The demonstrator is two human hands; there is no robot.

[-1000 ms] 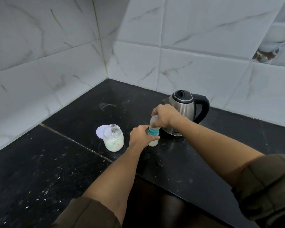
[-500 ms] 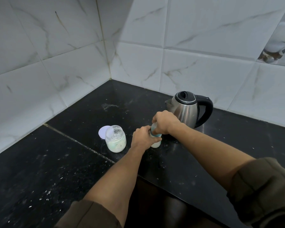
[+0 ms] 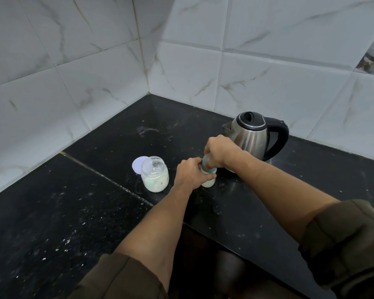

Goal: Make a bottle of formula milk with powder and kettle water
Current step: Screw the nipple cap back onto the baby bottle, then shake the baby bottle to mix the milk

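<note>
Left hand, right hand closer, round bottle

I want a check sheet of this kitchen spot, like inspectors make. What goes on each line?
Surface: black stone counter, dusted with white specks.
Job's things: bottle upright on the counter, pale liquid inside; steel kettle behind it, lid shut; glass jar of pale powder standing apart.
Clutter: white round lid flat, partly behind the jar.
Hands: left hand grips the bottle's body; right hand grips its top.
Cables: nothing seen.
Surroundings: white marbled wall tiles meeting in a corner.
</note>
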